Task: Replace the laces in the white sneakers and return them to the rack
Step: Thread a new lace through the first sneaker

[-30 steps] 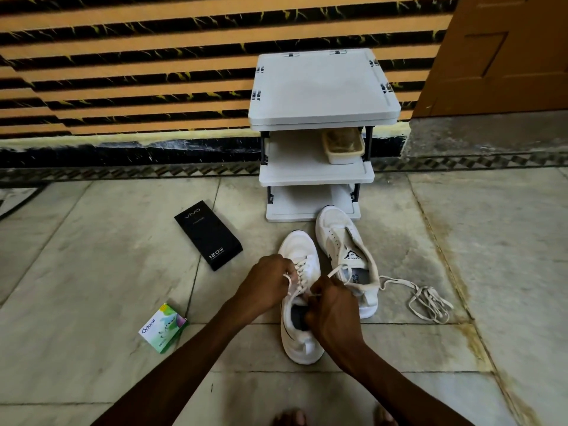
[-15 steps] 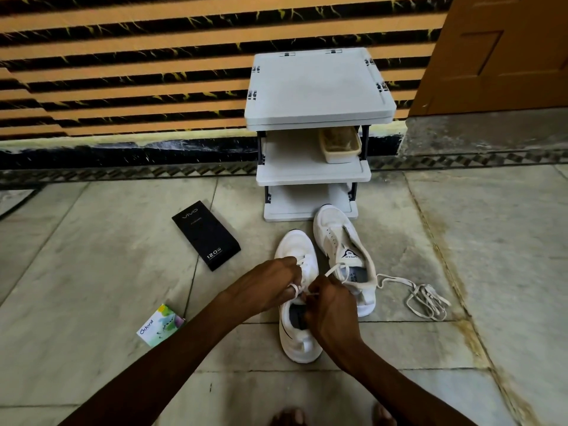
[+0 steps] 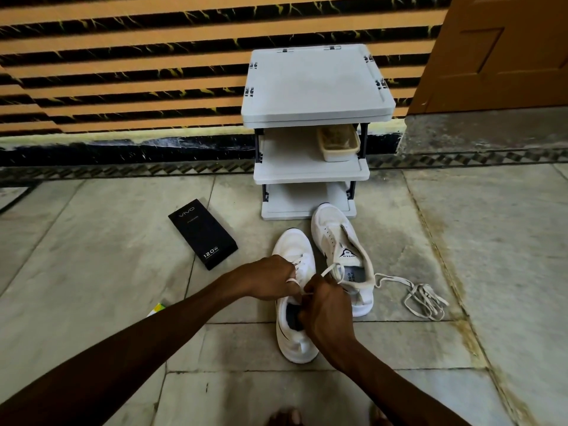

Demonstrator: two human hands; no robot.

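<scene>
Both hands pinch a lace (image 3: 330, 269) over one shoe (image 3: 293, 250): left hand (image 3: 270, 278), right hand (image 3: 327, 305). Another shoe (image 3: 341, 241) sits just past them.

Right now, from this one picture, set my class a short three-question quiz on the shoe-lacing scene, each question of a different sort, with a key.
1. What do the left hand and right hand pinch above the nearer sneaker?
2. Where does the loose lace lie? A on the rack top; B on the floor, right of the farther sneaker; C inside the nearer sneaker.
3. True or false: both sneakers stand on the rack.

Key: 1 the threaded lace of that sneaker; 2 B; 3 false, both stand on the floor in front of the rack.
</scene>
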